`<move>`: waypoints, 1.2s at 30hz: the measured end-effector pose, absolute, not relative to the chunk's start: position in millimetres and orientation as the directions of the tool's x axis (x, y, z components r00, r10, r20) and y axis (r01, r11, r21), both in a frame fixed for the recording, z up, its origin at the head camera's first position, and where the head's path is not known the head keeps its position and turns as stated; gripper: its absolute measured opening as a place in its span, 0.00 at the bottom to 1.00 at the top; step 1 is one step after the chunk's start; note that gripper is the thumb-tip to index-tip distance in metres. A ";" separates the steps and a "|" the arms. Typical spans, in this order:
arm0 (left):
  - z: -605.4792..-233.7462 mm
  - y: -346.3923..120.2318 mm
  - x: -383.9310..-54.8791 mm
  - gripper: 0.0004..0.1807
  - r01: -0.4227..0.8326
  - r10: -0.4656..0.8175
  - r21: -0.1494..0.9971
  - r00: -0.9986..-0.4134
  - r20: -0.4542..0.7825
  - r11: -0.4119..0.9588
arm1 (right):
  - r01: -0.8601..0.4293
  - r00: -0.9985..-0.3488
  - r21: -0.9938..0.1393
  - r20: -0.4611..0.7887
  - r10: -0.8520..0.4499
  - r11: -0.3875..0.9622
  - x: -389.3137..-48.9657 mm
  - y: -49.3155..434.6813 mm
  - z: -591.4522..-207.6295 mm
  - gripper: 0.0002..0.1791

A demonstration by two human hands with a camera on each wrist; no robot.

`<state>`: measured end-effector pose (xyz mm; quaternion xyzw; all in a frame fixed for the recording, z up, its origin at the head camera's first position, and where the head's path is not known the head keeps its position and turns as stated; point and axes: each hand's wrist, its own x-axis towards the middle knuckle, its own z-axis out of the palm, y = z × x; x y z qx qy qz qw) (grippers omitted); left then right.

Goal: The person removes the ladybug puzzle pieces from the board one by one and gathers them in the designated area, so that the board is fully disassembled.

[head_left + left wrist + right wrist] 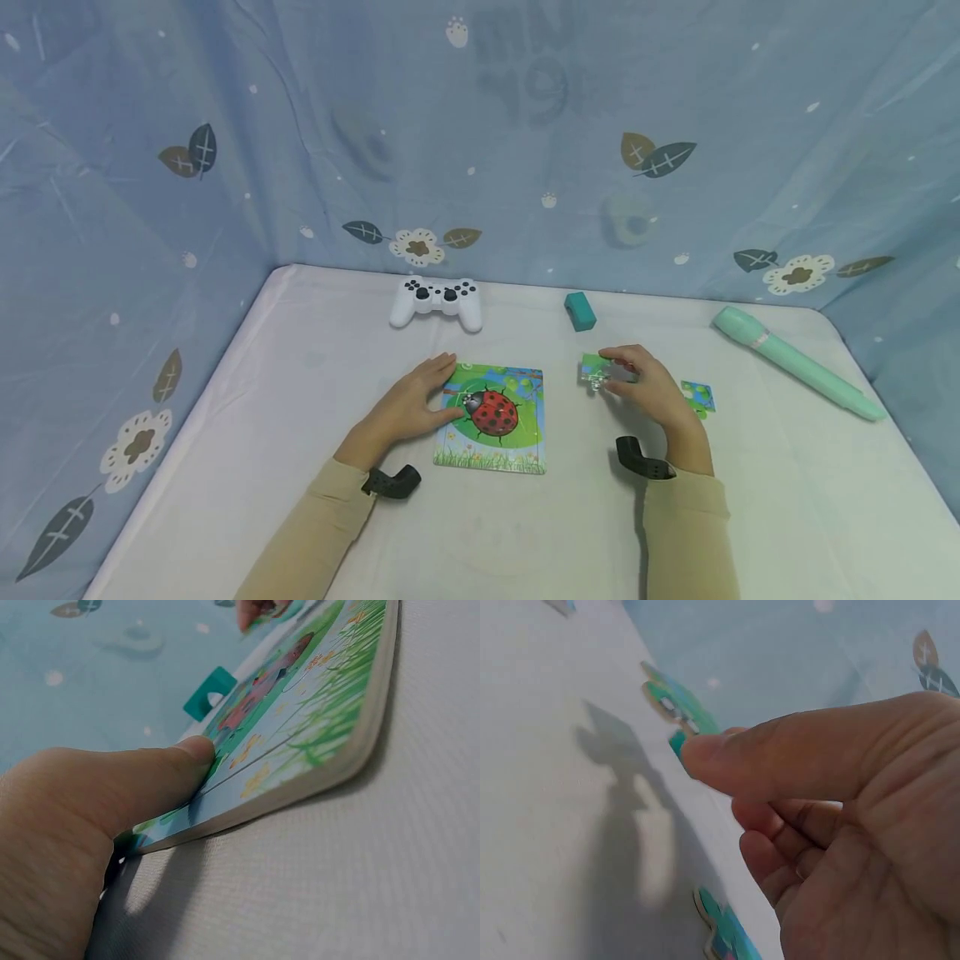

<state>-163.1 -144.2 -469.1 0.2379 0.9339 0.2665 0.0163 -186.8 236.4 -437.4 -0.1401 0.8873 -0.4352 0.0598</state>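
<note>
A square puzzle board (525, 425) with a red ladybug picture lies on the white table. My left hand (408, 406) rests at its left side, the thumb (172, 769) lying on the picture and the fingers extended near the upper left corner. To the right of the board, my right hand (651, 385) pinches a green puzzle piece (595, 367) between thumb and fingers. The right wrist view shows this puzzle piece (671, 705) raised off the table, above its shadow. Another puzzle piece (699, 395) lies to the right of the right hand, partly hidden by it.
A white game controller (437, 302) sits behind the board. Further right stands a teal block (580, 311) with a notch. A mint-green wand-like object (798, 362) lies along the right side. Blue patterned cloth (480, 150) hangs behind the table.
</note>
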 end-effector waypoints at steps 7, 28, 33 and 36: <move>-469.2 -144.7 -163.3 0.46 0.428 0.452 0.519 -0.888 0.088 0.740 | -0.154 -0.959 -0.772 -0.033 -0.281 0.617 -186.6 241.7 -440.4 0.25; -466.6 -142.8 -161.8 0.46 0.421 0.446 0.518 -0.891 0.082 0.745 | -0.236 -0.949 -0.671 0.003 -0.316 0.703 -186.8 233.3 -444.3 0.24; -468.0 -144.3 -161.4 0.46 0.428 0.452 0.524 -0.888 0.091 0.736 | -0.218 -0.949 -0.696 -0.011 -0.314 0.684 -184.8 231.5 -438.8 0.27; -468.3 -145.1 -160.8 0.45 0.437 0.455 0.537 -0.884 0.108 0.722 | -0.181 -0.944 -0.726 -0.059 -0.323 0.663 -184.8 230.0 -434.2 0.28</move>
